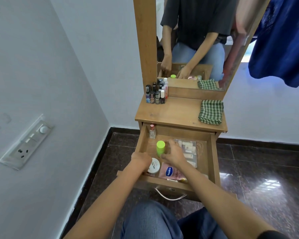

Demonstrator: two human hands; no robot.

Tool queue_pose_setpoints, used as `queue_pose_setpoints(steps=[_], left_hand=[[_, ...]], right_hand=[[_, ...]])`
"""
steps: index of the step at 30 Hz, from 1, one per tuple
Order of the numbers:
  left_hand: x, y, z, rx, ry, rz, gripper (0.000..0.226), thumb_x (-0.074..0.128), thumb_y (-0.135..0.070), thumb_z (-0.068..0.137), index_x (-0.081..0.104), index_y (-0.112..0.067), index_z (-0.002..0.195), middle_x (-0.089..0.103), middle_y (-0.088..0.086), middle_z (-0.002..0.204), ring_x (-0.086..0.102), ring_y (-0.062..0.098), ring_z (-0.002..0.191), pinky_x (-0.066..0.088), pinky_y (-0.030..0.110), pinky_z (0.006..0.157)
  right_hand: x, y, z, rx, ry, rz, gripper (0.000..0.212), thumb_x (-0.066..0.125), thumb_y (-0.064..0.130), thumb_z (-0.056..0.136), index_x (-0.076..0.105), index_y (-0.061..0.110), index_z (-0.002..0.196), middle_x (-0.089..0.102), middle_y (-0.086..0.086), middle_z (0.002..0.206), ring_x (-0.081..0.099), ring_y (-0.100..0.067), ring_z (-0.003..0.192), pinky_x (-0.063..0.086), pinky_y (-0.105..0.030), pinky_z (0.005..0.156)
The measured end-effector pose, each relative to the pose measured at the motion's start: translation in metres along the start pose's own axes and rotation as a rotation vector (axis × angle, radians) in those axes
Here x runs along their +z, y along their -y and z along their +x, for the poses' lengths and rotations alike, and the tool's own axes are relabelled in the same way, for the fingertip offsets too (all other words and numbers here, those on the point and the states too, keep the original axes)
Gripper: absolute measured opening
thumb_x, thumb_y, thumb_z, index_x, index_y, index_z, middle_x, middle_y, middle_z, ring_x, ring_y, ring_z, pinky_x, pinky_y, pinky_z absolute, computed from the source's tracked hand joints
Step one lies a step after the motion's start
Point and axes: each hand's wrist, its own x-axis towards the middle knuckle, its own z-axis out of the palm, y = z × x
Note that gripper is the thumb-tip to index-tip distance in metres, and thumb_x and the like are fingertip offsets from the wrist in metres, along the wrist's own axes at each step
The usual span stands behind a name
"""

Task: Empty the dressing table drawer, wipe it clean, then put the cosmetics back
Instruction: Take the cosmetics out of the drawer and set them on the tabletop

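Observation:
The wooden drawer is pulled open below the dressing table top. Inside stand a green-capped bottle and a small perfume bottle at the back left. A white round jar, a pink Vaseline tube and a clear case of cosmetics lie there too. My right hand curls its fingers round the green-capped bottle. My left hand reaches down at the drawer's front left, over the white jar; its fingers are hidden.
Several nail polish bottles stand at the table top's back left. A folded green checked cloth lies at its right. A mirror rises behind. A blue garment hangs at the right. Dark tiled floor surrounds the table.

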Motion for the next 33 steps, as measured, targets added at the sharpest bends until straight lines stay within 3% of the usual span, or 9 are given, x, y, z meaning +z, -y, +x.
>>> queue_pose_setpoints(steps=[2, 9, 14, 18, 22, 24, 27, 30, 33], left_hand=[[-0.003, 0.002, 0.001, 0.008, 0.019, -0.011, 0.035, 0.058, -0.010, 0.090, 0.056, -0.009, 0.125, 0.058, 0.006, 0.126, 0.059, 0.027, 0.114, 0.045, 0.034, 0.087], [-0.002, 0.006, 0.001, 0.037, 0.077, -0.063, 0.032, 0.056, -0.009, 0.092, 0.059, -0.012, 0.123, 0.060, 0.004, 0.124, 0.062, 0.026, 0.110, 0.046, 0.033, 0.093], [-0.012, 0.009, 0.003, 0.060, 0.177, -0.113, 0.031, 0.063, -0.012, 0.088, 0.060, -0.010, 0.118, 0.064, 0.005, 0.117, 0.064, 0.024, 0.103, 0.046, 0.031, 0.081], [-0.016, 0.014, 0.004, 0.122, 0.264, -0.180, 0.030, 0.063, -0.013, 0.087, 0.063, -0.007, 0.116, 0.067, 0.010, 0.107, 0.060, 0.020, 0.069, 0.051, 0.032, 0.076], [-0.026, 0.034, 0.002, 0.226, 0.259, -0.353, 0.031, 0.055, -0.019, 0.094, 0.061, -0.011, 0.123, 0.064, 0.007, 0.116, 0.057, 0.015, 0.078, 0.048, 0.026, 0.072], [-0.034, 0.050, -0.004, 0.276, 0.198, -0.589, 0.030, 0.049, -0.013, 0.097, 0.058, -0.011, 0.125, 0.060, 0.003, 0.106, 0.050, 0.008, 0.072, 0.041, 0.019, 0.063], [-0.039, 0.072, -0.012, 0.323, 0.020, -1.016, 0.015, 0.048, -0.013, 0.098, 0.059, -0.020, 0.106, 0.055, 0.001, 0.092, 0.046, 0.008, 0.068, 0.038, 0.019, 0.059], [-0.041, 0.075, -0.007, 0.257, -0.276, -1.397, 0.006, 0.054, -0.023, 0.097, 0.061, -0.022, 0.097, 0.058, 0.001, 0.090, 0.048, 0.008, 0.071, 0.040, 0.018, 0.061], [-0.046, 0.067, 0.011, 0.149, -0.591, -1.542, 0.009, 0.059, -0.026, 0.094, 0.063, -0.020, 0.100, 0.059, 0.000, 0.092, 0.054, 0.012, 0.082, 0.044, 0.024, 0.073]], right_hand=[[0.003, 0.001, 0.004, 0.021, 0.010, 0.009, 0.066, 0.077, 0.008, 0.071, 0.048, 0.019, 0.129, 0.047, -0.011, 0.124, 0.051, -0.024, 0.113, 0.042, -0.029, 0.098], [0.011, -0.003, 0.008, -0.006, -0.006, 0.002, 0.056, 0.079, 0.011, 0.068, 0.057, 0.013, 0.120, 0.053, -0.011, 0.113, 0.052, -0.024, 0.100, 0.038, -0.024, 0.080], [0.010, -0.010, 0.004, -0.025, -0.026, 0.095, 0.047, 0.079, 0.010, 0.069, 0.059, 0.012, 0.113, 0.063, -0.006, 0.102, 0.061, -0.022, 0.093, 0.049, -0.031, 0.077], [0.003, -0.013, 0.000, -0.014, -0.052, 0.178, 0.042, 0.077, 0.010, 0.072, 0.060, 0.012, 0.111, 0.065, -0.007, 0.103, 0.062, -0.022, 0.092, 0.051, -0.033, 0.080], [-0.009, -0.006, -0.007, -0.052, -0.121, 0.230, 0.034, 0.076, 0.016, 0.075, 0.062, 0.012, 0.107, 0.065, -0.006, 0.095, 0.058, -0.018, 0.083, 0.048, -0.032, 0.074], [-0.018, 0.002, -0.011, -0.081, -0.160, 0.290, 0.028, 0.075, 0.019, 0.076, 0.064, 0.015, 0.101, 0.066, -0.002, 0.086, 0.056, -0.011, 0.074, 0.045, -0.023, 0.067], [-0.033, 0.018, -0.012, -0.153, -0.196, 0.374, 0.020, 0.074, 0.021, 0.079, 0.066, 0.018, 0.097, 0.067, 0.002, 0.082, 0.056, -0.007, 0.070, 0.045, -0.020, 0.065], [-0.045, 0.032, -0.004, -0.209, -0.183, 0.437, 0.021, 0.071, 0.021, 0.082, 0.064, 0.022, 0.102, 0.069, 0.003, 0.091, 0.063, -0.012, 0.083, 0.049, -0.025, 0.075], [-0.055, 0.044, 0.013, -0.253, -0.179, 0.460, 0.027, 0.070, 0.022, 0.084, 0.060, 0.022, 0.109, 0.069, 0.001, 0.100, 0.065, -0.016, 0.096, 0.052, -0.034, 0.084]])
